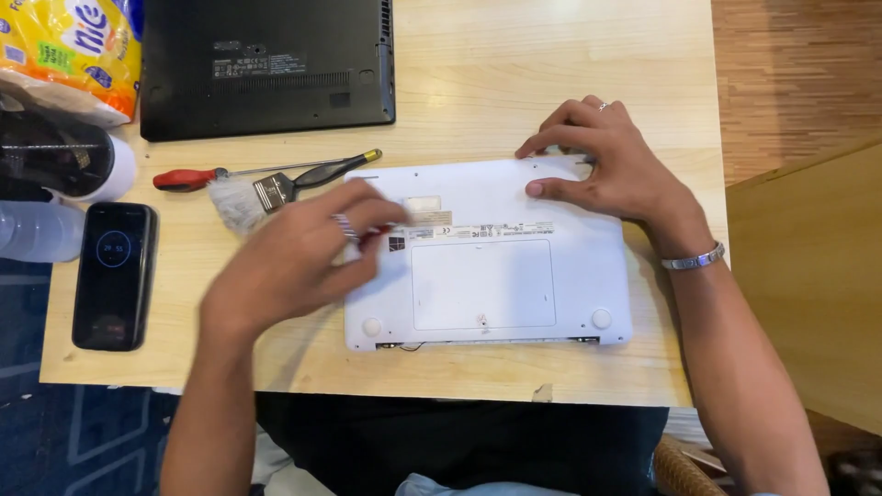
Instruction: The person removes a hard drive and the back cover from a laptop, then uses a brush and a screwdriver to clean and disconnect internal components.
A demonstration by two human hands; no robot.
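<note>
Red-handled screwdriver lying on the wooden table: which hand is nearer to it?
Left. The left hand is just below-right of the red-handled screwdriver; the right hand rests on the white laptop's far edge, well away.

White laptop point(514, 266); black laptop point(266, 64); red-handled screwdriver point(188, 178); black phone point(114, 276); pale wood-grain table point(551, 64); yellow packet point(73, 46)

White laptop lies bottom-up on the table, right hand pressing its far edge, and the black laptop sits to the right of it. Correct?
Not quite. In the head view the black laptop lies beyond and left of the white laptop, not right. The right hand does press its far edge.
</note>
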